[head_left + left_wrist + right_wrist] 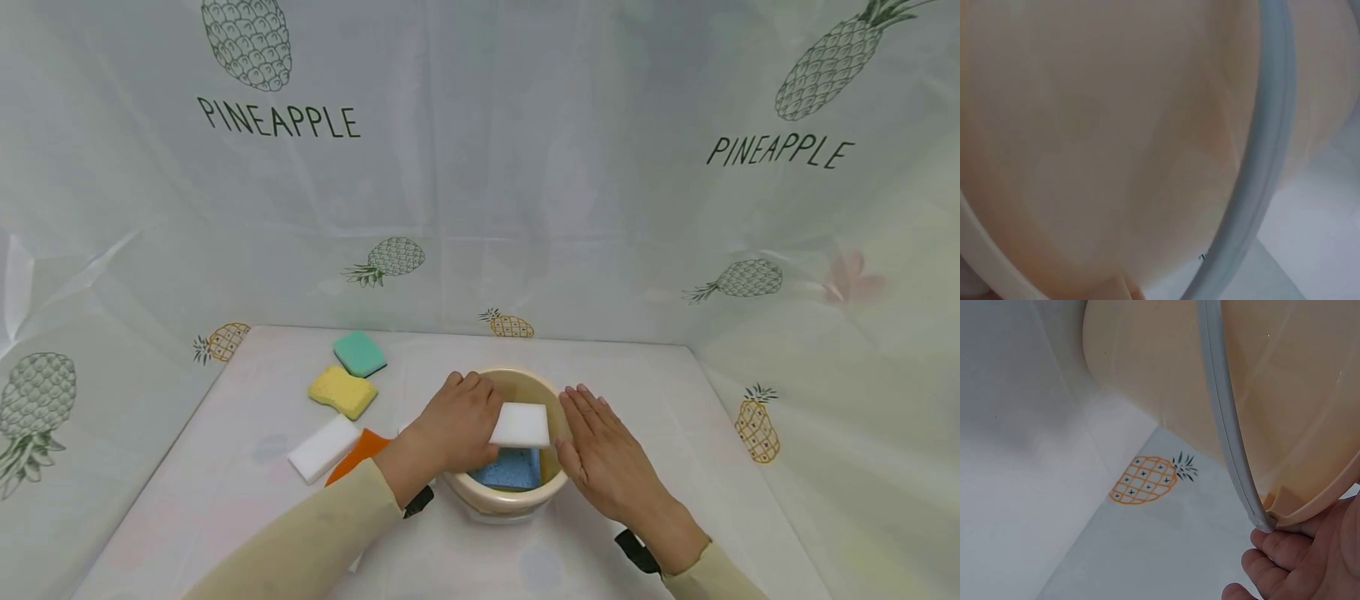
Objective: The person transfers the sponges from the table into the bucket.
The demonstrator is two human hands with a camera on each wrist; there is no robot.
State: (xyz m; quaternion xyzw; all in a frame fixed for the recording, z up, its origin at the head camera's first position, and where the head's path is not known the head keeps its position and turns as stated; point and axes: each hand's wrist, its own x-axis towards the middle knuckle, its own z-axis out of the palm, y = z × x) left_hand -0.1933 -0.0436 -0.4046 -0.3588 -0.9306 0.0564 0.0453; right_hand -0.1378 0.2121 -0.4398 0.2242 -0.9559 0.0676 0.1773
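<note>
A cream bucket [510, 500] stands at the middle of the table. My left hand [471, 421] grips a white sponge block [521, 425] over the bucket's opening. Inside, lower down, lies a blue sponge [510, 469]. My right hand [596, 442] lies flat with straight fingers against the bucket's right rim. The left wrist view is filled by the bucket wall [1116, 137] and its grey handle [1269, 156]. In the right wrist view the fingers [1285, 559] touch the bucket's rim [1310, 509] beside the grey handle [1225, 431].
Left of the bucket on the white table [675, 400] lie a teal sponge [360, 352], a yellow sponge [342, 391], a white block [324, 448] and an orange sponge [358, 452]. Pineapple-print sheeting [480, 167] walls in the back and sides.
</note>
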